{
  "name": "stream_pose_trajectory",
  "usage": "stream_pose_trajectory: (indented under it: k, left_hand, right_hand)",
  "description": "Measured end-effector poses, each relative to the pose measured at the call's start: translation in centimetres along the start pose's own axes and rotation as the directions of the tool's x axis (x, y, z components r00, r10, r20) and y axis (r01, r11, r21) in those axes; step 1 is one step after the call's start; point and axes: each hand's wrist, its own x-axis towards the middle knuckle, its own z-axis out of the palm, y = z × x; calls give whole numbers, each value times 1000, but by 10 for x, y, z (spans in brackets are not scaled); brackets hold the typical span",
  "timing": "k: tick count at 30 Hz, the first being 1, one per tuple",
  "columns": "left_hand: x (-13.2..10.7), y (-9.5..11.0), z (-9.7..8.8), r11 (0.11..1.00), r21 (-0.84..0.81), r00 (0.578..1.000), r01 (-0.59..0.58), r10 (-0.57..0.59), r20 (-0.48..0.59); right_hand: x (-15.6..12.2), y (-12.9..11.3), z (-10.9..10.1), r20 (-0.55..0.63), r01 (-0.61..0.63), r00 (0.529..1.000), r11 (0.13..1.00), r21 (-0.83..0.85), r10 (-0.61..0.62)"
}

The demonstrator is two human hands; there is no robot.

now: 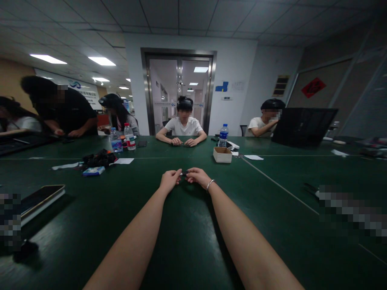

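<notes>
Both my arms reach forward over the dark green table (181, 225). Between the fingertips of my two hands is a small dark piece with a light, metallic-looking end (184, 174); it is too small to tell its kind. My left hand (170, 180) pinches the light end on the left. The dark end on the right is gripped by the closed fingers of my right hand (198, 177), which wears a silver bracelet (210, 185) at the wrist. Both hands are low over the tabletop, and the fingers hide part of the piece.
Beyond my right hand stands an open cardboard box (223, 156), with a water bottle (223, 135) behind it. Two bottles and a black tangled heap (99, 158) lie left. A tablet-like device (39, 201) is at near left, a black monitor (304, 125) far right. Several people sit or stand around.
</notes>
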Motion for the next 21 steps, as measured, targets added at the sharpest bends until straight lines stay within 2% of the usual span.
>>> stream_pose_trajectory:
  k: [3, 5, 8, 10, 11, 13, 15, 21]
  left_hand:
    - [-2, 3, 0, 1000, 11, 1000, 1, -1, -6]
    - [-5, 6, -1, 999, 40, 1000, 8, -8, -19]
    - [-8, 10, -3, 991, 128, 997, -50, 57, -52]
    - [-9, 12, -4, 963, 228, 984, -142, 162, -71]
    - [-9, 12, -4, 942, 281, 974, -186, 214, -73]
    - [-8, 13, -4, 903, 357, 958, -239, 279, -64]
    - [-8, 13, -3, 895, 353, 953, -272, 302, -32]
    - [-6, 11, 1, 954, 139, 963, -267, 270, -2]
  right_hand:
    - [0, 1, 0, 17, 39, 999, 994, -106, -38]
    - [1, 2, 3, 23, 112, 994, 951, -288, -110]
    - [0, 2, 11, 39, 220, 968, 759, -613, -249]
    - [0, 2, 18, 58, 245, 951, 625, -741, -304]
    - [0, 2, 21, 60, 242, 948, 585, -774, -312]
    - [0, 3, 25, 37, 207, 954, 565, -799, -298]
    - [0, 6, 25, 2, 168, 961, 582, -796, -276]
    - [3, 13, 18, -10, 182, 955, 612, -770, -296]
